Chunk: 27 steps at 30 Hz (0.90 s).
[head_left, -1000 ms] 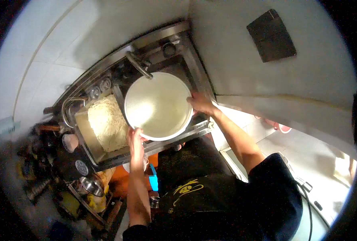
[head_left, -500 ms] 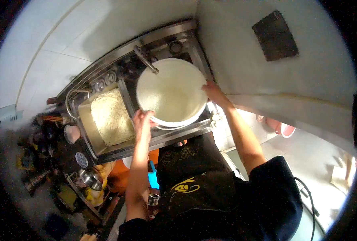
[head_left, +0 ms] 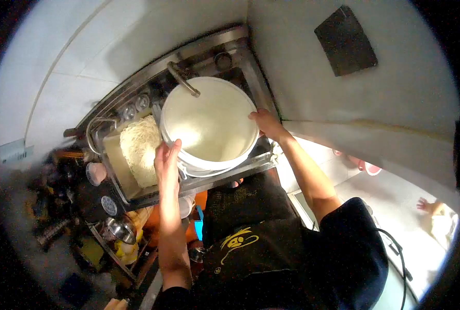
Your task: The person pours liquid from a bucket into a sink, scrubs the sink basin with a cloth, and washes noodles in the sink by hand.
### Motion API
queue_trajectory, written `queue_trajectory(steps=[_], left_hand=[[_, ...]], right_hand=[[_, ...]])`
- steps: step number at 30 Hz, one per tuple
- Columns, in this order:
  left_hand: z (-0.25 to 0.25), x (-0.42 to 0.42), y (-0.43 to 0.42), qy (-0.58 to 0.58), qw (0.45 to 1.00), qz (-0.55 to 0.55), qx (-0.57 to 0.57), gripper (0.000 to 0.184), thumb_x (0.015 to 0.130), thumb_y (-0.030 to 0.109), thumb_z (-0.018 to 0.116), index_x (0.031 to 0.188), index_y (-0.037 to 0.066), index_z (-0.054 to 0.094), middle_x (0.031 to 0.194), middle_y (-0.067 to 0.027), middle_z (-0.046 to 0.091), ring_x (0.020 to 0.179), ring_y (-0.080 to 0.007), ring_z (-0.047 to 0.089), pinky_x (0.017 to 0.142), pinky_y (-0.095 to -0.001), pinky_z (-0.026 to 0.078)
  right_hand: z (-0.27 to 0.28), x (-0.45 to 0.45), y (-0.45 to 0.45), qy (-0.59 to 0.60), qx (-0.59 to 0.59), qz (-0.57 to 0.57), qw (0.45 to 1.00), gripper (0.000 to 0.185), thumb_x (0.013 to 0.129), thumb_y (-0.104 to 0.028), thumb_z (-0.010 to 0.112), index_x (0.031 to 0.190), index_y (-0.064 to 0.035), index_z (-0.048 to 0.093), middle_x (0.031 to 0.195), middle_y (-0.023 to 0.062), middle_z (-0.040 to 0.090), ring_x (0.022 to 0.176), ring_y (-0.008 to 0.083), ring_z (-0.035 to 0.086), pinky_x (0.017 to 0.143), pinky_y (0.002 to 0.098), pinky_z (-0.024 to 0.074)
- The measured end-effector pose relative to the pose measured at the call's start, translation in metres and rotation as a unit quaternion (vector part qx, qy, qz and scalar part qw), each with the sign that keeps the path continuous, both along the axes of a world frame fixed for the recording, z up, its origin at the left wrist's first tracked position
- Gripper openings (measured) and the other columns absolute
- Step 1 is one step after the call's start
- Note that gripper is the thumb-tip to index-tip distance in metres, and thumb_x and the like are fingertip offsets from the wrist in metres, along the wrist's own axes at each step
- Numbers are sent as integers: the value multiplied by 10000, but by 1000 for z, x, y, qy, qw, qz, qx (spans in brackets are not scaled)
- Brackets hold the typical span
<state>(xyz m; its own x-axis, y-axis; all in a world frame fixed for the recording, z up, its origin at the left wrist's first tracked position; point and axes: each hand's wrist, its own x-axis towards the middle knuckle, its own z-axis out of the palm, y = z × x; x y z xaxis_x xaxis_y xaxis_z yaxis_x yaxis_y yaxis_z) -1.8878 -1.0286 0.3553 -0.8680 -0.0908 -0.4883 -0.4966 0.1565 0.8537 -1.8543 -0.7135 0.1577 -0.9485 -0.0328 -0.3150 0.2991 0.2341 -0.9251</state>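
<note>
A large round white bucket (head_left: 209, 155) stands at the sink, its inside pale and shiny; how much liquid it holds I cannot tell. My left hand (head_left: 167, 160) grips its near left rim, thumb on top. On the right side of the same rim, my right hand (head_left: 267, 125) is closed. A curved metal faucet (head_left: 183, 80) reaches over the far part of the bucket. Just left of my left hand, pale noodles (head_left: 139, 144) lie in a rectangular metal basin (head_left: 120, 178), partly hidden by the bucket and hand.
Small round metal tins (head_left: 136, 106) sit behind the noodle basin. A metal bowl (head_left: 120, 230) and a pinkish cup (head_left: 96, 173) are at the left. At the far right shows another person's hand (head_left: 429, 205). A wall rises close on the right, with a dark panel (head_left: 346, 41) on it.
The bucket has shifted left with both my hands on its rim, and now covers the basin's right edge. Another person's hand shows more plainly at the far right.
</note>
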Motion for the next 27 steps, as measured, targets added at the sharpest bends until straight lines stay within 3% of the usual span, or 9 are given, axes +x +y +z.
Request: queue_trajectory(steps=[2,5,14,16,18,20,22,24,27], left_hand=[[9,-13,6,64,997,-5,33,656,859,296,724,1335,-70,460,1296,-172,532,1215,-224,490,1030,-324,355],[18,-32,6,89,992,0,89,562,881,201,699,1319,-70,476,1325,-164,526,1208,-215,502,1033,-322,359],[12,-24,-5,95,995,8,29,408,848,168,741,1160,-57,604,1342,-100,518,1180,-206,527,1011,-331,395],[31,-23,3,97,995,11,4,447,820,207,773,1134,-70,616,1361,-117,492,1201,-230,518,1019,-343,397],[26,-27,5,135,989,-18,-59,474,805,222,786,1121,-87,614,1388,-157,456,1242,-258,484,1037,-360,381],[22,-31,8,179,976,-39,-115,493,792,234,798,1108,-97,614,1412,-200,416,1280,-288,445,1054,-382,361],[18,-31,18,220,961,-52,-157,503,781,243,807,1096,-100,616,1432,-246,373,1315,-321,401,1070,-408,339],[21,-30,24,225,961,-43,-157,492,774,250,812,1070,-95,624,1443,-269,344,1331,-346,373,1078,-432,320],[22,-22,28,257,941,-45,-214,483,765,258,818,1036,-93,628,1447,-287,330,1333,-374,360,1079,-455,312]], right_hand=[[4,1,-5,2,-42,5,999,476,975,-409,443,1170,-1,591,943,127,675,722,219,676,556,351,560],[94,-11,-40,-215,-224,-116,944,606,989,-548,383,1222,-15,554,1031,127,659,788,235,671,577,378,543],[29,-13,-68,-311,-342,-129,877,637,1000,-534,350,1359,-20,460,1172,198,634,957,292,679,745,425,584],[-26,-24,-80,-86,101,-79,988,515,1005,-423,400,1282,-7,523,1123,146,664,967,281,675,725,418,561],[-18,-51,-85,58,260,-84,960,422,982,-358,467,1203,-15,573,1074,150,674,945,309,666,751,440,534],[69,-94,-91,91,138,-164,972,358,931,-338,550,1122,-43,612,1025,211,663,890,373,653,822,491,503],[-13,-145,-131,112,-24,-190,975,223,873,-272,584,965,-77,644,907,179,659,849,374,634,778,498,485],[-6,-154,-153,209,256,-178,927,227,868,-190,607,1048,-63,664,864,134,698,800,311,665,770,401,497],[10,-143,-151,273,406,-124,863,189,863,-168,583,1008,-77,663,850,142,682,754,314,664,670,416,515]])
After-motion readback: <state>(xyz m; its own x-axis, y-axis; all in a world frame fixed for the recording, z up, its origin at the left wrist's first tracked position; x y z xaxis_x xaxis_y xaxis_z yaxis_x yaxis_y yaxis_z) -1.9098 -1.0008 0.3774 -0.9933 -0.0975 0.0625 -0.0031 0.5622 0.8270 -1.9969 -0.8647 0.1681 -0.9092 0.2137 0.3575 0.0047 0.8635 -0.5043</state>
